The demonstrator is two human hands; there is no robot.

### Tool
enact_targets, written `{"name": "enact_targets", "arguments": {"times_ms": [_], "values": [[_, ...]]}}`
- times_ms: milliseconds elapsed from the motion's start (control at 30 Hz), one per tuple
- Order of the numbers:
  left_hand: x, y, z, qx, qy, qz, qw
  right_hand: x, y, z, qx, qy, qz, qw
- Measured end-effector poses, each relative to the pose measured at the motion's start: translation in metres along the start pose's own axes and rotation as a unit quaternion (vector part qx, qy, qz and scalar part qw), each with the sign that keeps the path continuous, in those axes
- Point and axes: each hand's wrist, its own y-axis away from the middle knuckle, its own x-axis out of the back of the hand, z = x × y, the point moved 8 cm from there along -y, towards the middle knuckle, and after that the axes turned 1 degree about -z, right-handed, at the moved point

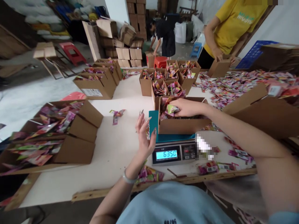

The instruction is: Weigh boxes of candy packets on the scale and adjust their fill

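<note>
A cardboard box (182, 126) filled with colourful sachets stands on a digital scale (173, 153) whose display reads 6350. My right hand (187, 107) reaches into the box, its fingers closed on a green and pink sachet (172, 109). Just left of the box and scale my left hand (144, 133) is raised with the palm upright, fingers apart and nothing in it. A few sachets (149, 175) lie below that wrist at the table's front edge.
Several open boxes of sachets stand on the white table (116, 149): a big one at the left (58, 133), more behind (95, 84), a cluster (168, 77) beyond the scale. A heap of loose sachets (235, 85) covers the right. A person in a yellow shirt (231, 21) holds a box; another bends far back.
</note>
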Motion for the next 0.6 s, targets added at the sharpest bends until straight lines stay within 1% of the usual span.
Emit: {"name": "enact_targets", "arguments": {"times_ms": [67,133,167,233,267,300,400,500,533,600], "values": [[-0.007,-0.005,0.002,-0.012,-0.006,-0.006,1.0,0.009,0.007,-0.001,0.009,-0.028,0.053,0.998],[-0.01,-0.009,0.002,-0.018,-0.012,-0.006,1.0,0.019,0.018,0.005,-0.006,-0.104,0.097,0.99],[-0.01,-0.01,0.0,-0.018,-0.012,-0.004,1.0,0.022,0.024,0.011,-0.027,-0.142,0.108,0.984],[-0.008,-0.013,-0.003,-0.012,-0.01,0.001,1.0,0.022,0.034,0.022,-0.072,-0.195,0.102,0.973],[-0.006,-0.013,-0.005,-0.011,-0.011,0.005,1.0,0.022,0.039,0.026,-0.084,-0.21,0.103,0.969],[-0.004,-0.014,-0.006,-0.012,-0.014,0.008,1.0,0.025,0.043,0.028,-0.085,-0.215,0.119,0.966],[0.001,-0.014,-0.01,-0.007,-0.018,0.012,1.0,0.043,0.051,0.031,-0.057,-0.201,0.204,0.957],[0.008,-0.013,-0.019,0.022,-0.009,0.014,1.0,0.058,0.055,0.032,-0.03,-0.205,0.234,0.95],[0.011,-0.013,-0.022,0.031,-0.011,0.016,0.999,0.064,0.058,0.033,-0.022,-0.216,0.248,0.944],[0.016,-0.013,-0.026,0.044,-0.02,0.021,0.999,0.08,0.07,0.035,-0.008,-0.237,0.317,0.918]]}}
